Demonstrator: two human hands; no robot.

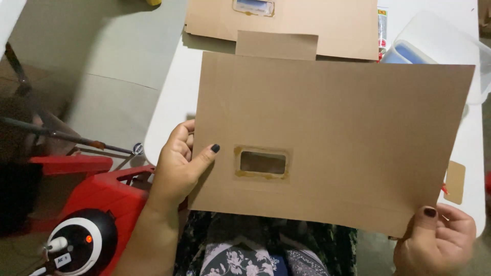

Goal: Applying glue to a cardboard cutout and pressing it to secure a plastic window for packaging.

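Note:
I hold a large brown cardboard sheet flat in front of me, above a white table. A small rectangular window is cut into it, ringed with yellowish glue marks. My left hand grips the sheet's left edge, thumb on top beside the window. My right hand pinches the lower right corner, thumb on top. Both thumbs have dark nail polish.
Another brown cardboard piece with a similar window lies on the table's far side. A clear plastic container sits at the back right. A red stool and a black-and-white round device stand at my lower left.

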